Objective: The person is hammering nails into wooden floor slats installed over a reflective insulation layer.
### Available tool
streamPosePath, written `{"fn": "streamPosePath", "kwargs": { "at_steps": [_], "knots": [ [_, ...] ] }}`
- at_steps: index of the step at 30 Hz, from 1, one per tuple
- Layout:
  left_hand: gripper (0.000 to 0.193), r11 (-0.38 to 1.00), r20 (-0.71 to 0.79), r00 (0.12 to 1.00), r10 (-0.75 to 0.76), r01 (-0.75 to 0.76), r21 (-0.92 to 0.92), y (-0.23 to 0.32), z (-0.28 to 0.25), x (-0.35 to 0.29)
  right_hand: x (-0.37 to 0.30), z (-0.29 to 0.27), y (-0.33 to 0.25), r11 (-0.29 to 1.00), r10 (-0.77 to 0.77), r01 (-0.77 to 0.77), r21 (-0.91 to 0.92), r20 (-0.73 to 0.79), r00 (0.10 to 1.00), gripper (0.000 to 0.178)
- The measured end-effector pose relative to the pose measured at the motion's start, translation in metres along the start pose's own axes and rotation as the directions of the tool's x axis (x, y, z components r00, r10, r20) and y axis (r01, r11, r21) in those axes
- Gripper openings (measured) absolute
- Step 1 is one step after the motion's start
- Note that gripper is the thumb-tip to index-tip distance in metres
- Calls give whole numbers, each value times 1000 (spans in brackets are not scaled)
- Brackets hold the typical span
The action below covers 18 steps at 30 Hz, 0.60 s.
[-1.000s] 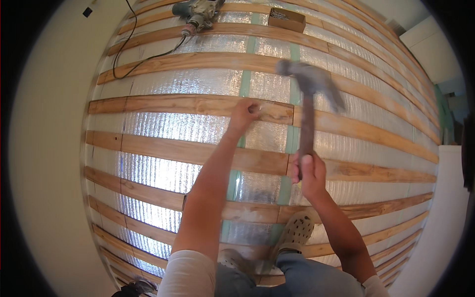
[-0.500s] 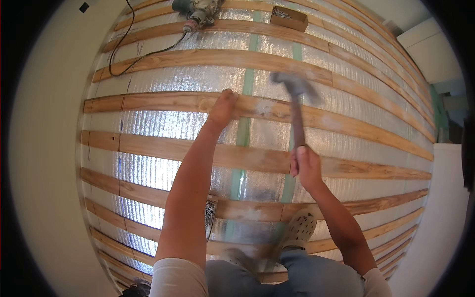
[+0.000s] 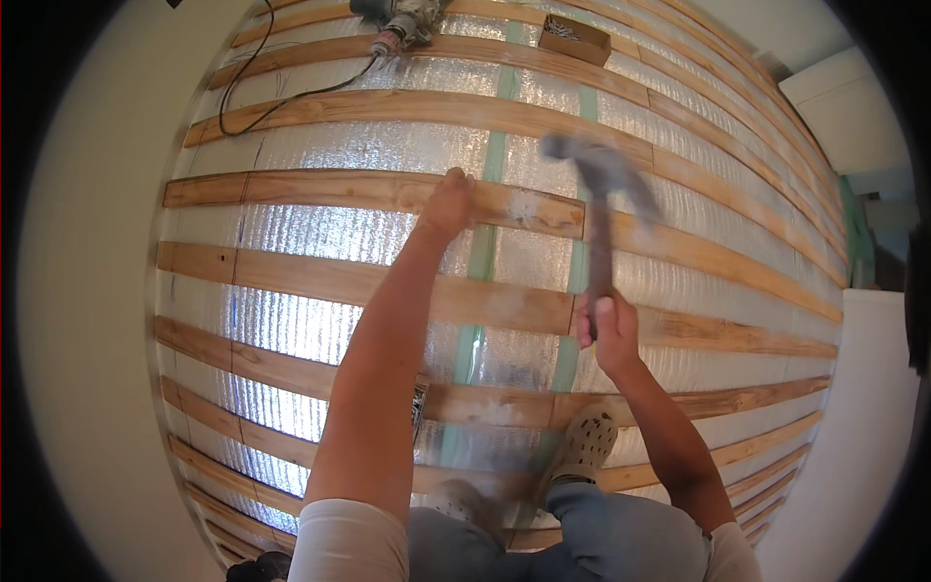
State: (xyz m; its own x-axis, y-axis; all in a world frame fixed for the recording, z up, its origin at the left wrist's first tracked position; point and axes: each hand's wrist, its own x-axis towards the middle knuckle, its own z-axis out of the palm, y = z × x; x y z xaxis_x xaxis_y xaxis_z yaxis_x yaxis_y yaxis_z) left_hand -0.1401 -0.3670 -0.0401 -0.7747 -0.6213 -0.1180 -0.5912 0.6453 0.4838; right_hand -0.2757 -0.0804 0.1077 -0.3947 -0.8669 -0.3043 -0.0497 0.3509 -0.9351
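My right hand (image 3: pixel 611 333) is closed round the handle of a claw hammer (image 3: pixel 601 242). The hammer's head, smeared by motion, is raised above the battens, to the right of my left hand. My left hand (image 3: pixel 449 204) grips a wooden batten (image 3: pixel 330 186), with its fingers over the far edge. That batten's right end meets another batten (image 3: pixel 698 254) at a seam just left of the hammer handle. Pale marks show on the wood between my left hand and the seam.
Rows of battens lie over silvery foil sheeting (image 3: pixel 359 225) with green tape strips (image 3: pixel 482 247). A corded power tool (image 3: pixel 396 31) and a cardboard box of nails (image 3: pixel 574 41) sit at the far side. Another box of fasteners (image 3: pixel 419 407) is partly behind my left arm. White walls flank both sides.
The hammer and my right hand have shifted slightly right. My left hand stays on the batten. The seam at the batten's end shows more plainly now. The whole view has shifted a little.
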Motion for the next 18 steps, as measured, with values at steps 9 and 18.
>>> {"fn": "streamPosePath", "kwargs": {
  "at_steps": [9,18],
  "knots": [
    [58,998,-72,996,59,-57,30,9,8,6,33,-18,120,844,112,-145,-516,-95,989,53],
    [38,961,-253,965,72,-135,-242,-21,17,2,26,-1,33,637,-641,727,255,-349,684,57]
  ]
}}
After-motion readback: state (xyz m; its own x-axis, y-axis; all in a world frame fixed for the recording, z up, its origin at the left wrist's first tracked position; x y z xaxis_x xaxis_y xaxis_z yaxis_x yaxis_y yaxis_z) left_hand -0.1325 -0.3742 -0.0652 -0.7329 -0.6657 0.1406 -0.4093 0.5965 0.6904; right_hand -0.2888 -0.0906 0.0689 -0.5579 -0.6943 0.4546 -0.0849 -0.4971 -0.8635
